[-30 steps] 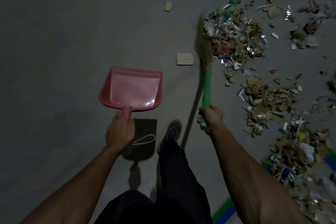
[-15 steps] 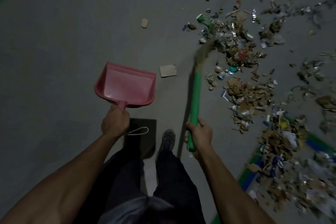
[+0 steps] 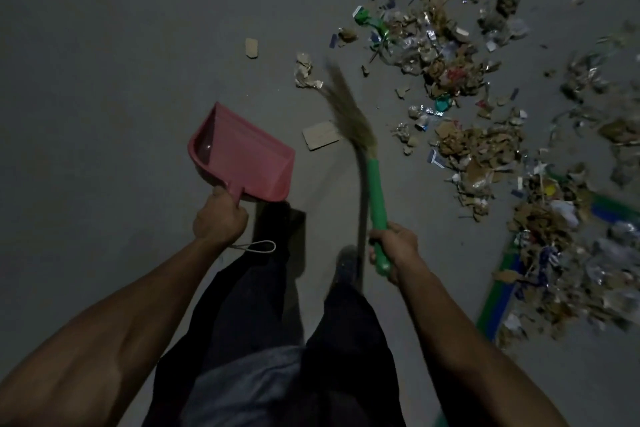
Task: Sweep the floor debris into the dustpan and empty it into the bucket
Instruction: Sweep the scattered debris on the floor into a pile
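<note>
The grey floor (image 3: 104,80) fills the view, and the debris (image 3: 478,149), a wide scatter of torn cardboard, foil scraps and coloured bits, spreads to the right of the dustpan and runs toward the far right edge. A strip of green and blue tape (image 3: 498,302) lies on the floor under the near end of that scatter. The person's dark trouser legs (image 3: 263,322) stand just behind the dustpan. The pink dustpan (image 3: 242,156) is held above the floor, tilted, its open mouth turned away from the person. Right of the dustpan, the broom (image 3: 353,135) slants with blurred bristles beside a flat cardboard piece (image 3: 320,139). The left hand (image 3: 220,218) has its fingers wrapped round the dustpan's short handle. The right hand (image 3: 394,246) is curled tight round the broom's green handle.
</note>
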{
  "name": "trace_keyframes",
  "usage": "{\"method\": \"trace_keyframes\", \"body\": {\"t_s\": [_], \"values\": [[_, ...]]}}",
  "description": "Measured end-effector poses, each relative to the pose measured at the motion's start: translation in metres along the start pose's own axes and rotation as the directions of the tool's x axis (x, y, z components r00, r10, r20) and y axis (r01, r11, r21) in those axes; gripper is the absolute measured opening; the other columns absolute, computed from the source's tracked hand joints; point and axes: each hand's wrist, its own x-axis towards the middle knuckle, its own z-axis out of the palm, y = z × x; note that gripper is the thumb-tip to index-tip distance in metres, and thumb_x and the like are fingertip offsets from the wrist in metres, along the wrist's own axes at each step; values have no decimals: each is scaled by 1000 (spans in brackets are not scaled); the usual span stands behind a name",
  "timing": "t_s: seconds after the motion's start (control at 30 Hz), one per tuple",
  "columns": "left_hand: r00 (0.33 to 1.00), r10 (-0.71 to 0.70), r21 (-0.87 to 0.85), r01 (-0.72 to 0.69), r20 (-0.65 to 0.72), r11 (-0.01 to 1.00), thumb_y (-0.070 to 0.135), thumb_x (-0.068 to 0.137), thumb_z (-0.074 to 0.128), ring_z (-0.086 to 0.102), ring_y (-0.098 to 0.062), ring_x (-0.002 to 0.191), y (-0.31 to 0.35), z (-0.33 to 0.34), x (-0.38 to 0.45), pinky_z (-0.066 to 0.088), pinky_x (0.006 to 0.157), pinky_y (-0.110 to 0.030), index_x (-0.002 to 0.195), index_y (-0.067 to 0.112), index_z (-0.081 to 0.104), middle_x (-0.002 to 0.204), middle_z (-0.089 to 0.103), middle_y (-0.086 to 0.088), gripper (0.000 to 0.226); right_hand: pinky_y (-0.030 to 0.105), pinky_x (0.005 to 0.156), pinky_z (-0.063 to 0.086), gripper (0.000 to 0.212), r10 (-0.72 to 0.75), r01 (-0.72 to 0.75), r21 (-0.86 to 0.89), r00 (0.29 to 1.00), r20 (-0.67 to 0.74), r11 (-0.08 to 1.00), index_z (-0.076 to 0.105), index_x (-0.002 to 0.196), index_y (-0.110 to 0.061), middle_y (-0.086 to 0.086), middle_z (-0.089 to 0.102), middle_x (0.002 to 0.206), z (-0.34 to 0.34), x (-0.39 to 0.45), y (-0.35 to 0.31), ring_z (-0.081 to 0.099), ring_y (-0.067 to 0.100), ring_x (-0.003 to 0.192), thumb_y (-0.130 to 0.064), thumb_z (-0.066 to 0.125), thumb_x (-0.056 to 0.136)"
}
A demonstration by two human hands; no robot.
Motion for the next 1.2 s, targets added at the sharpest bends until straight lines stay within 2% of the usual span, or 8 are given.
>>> {"method": "trace_keyframes", "body": {"t_s": [0.13,0.23,0.37,0.5,0.77,0.93,1.13,1.2], "values": [[999,44,31,-45,26,999,14,90,50,56,-42,108,3,-15,21,46,89,-46,121,-3,41,121,54,-24,37,19,32,36,11,-27,54,135,981,-193,989,55,78,2,13,48,57,-3,19,-35,41,16,27,11,58,82],[997,67,40,-68,29,997,13,89,49,55,-42,109,8,-26,30,47,90,-47,122,-4,42,123,53,-23,38,22,35,39,14,-107,134,92,962,-253,987,62,95,2,13,51,57,6,8,-35,47,16,30,6,62,81],[996,82,54,-83,28,995,13,90,49,55,-40,111,13,-41,33,47,92,-47,125,-3,41,126,51,-22,39,24,37,41,40,-185,192,37,972,-145,981,61,121,-10,13,54,59,35,-30,-12,48,18,34,2,63,82],[998,65,60,-65,-2,996,14,91,51,54,-41,114,13,-53,33,44,95,-47,126,-2,40,127,51,-22,41,25,40,42,64,-166,168,-45,985,41,985,46,144,-18,12,59,61,65,-61,7,50,19,36,-1,64,85],[999,37,114,-33,-32,993,14,90,53,54,-42,114,14,-61,33,45,95,-49,127,-1,39,128,52,-22,43,24,37,40,66,8,31,-194,980,199,980,42,146,-15,12,60,66,84,-70,39,49,18,36,2,62,85],[990,137,151,-129,-42,980,11,89,49,54,-43,109,13,-54,29,46,92,-51,122,0,42,123,50,-23,35,23,36,39,37,40,-24,-200,996,78,979,57,121,-5,14,55,61,46,-55,50,48,19,34,1,62,85],[990,141,136,-137,-23,981,13,90,49,54,-42,110,17,-45,27,46,93,-51,123,0,42,124,51,-22,36,32,46,46,30,29,-38,-67,991,-130,997,63,110,3,15,56,63,-5,-19,28,51,24,45,6,62,80],[995,101,111,-98,-22,989,14,90,50,55,-42,111,19,-43,28,45,92,-48,123,-2,40,124,54,-23,38,42,56,53,29,-6,-7,-63,979,-201,998,63,109,4,19,58,72,-14,-11,19,55,27,56,3,65,80]]}}
